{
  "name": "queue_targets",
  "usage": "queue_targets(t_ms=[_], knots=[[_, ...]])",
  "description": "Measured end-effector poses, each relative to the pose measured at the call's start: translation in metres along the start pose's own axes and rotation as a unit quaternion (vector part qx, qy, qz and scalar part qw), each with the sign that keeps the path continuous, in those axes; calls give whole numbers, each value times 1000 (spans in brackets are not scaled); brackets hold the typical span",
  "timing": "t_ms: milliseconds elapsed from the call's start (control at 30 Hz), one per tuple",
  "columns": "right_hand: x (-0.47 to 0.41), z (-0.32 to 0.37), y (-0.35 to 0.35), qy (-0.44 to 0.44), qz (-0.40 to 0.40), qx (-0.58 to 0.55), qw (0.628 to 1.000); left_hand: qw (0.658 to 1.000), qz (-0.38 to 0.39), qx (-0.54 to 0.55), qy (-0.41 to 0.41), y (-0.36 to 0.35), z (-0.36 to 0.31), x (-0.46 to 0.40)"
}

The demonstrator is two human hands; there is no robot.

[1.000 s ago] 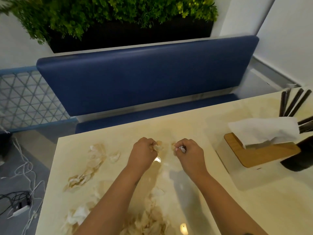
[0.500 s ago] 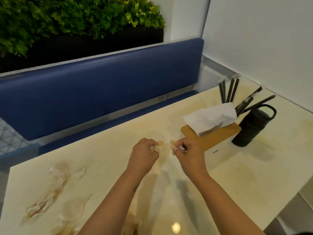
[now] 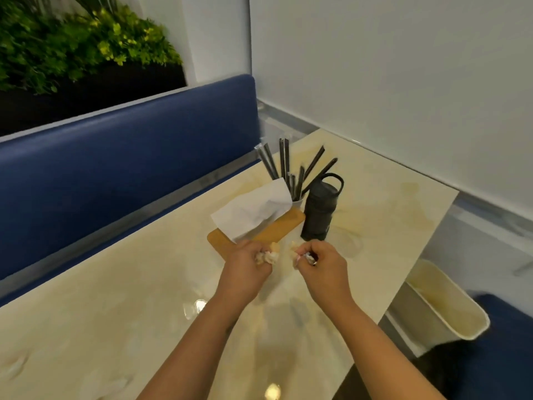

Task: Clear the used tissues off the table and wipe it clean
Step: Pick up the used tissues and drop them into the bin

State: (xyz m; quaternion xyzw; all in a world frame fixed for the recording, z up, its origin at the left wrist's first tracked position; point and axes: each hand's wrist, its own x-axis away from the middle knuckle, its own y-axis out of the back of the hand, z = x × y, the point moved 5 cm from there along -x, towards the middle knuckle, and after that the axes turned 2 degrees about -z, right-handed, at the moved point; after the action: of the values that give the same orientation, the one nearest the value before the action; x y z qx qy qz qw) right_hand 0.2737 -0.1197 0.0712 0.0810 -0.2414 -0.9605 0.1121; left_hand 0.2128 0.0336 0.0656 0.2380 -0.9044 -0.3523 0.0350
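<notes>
Left hand point(image 3: 248, 272) and right hand point(image 3: 323, 269) each clench crumpled used tissues point(image 3: 268, 256) above the table point(image 3: 115, 298). Binning remains; wiping is seemingly unstarted, with faint scraps near the left edge.

A single head-worn wide-angle view looks forward and down over the table point(image 3: 115, 298), close above both forearms. It faces the far right corner, where the blue bench point(image 3: 115, 168) meets the white wall point(image 3: 403, 82); edges bow outward.
</notes>
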Motion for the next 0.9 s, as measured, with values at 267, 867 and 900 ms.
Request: queue_targets(t_ms=[267, 867, 900], knots=[[-25, -60, 108, -45, -62, 17, 997, 996, 56, -22, -73, -100, -92, -24], [-9, -176, 302, -164, -231, 18, 959, 958, 200, 6, -206, -288, -243, -18], [-8, -182, 309, -170, -237, 20, 956, 955, 208, 6, -210, -297, -246, -18]])
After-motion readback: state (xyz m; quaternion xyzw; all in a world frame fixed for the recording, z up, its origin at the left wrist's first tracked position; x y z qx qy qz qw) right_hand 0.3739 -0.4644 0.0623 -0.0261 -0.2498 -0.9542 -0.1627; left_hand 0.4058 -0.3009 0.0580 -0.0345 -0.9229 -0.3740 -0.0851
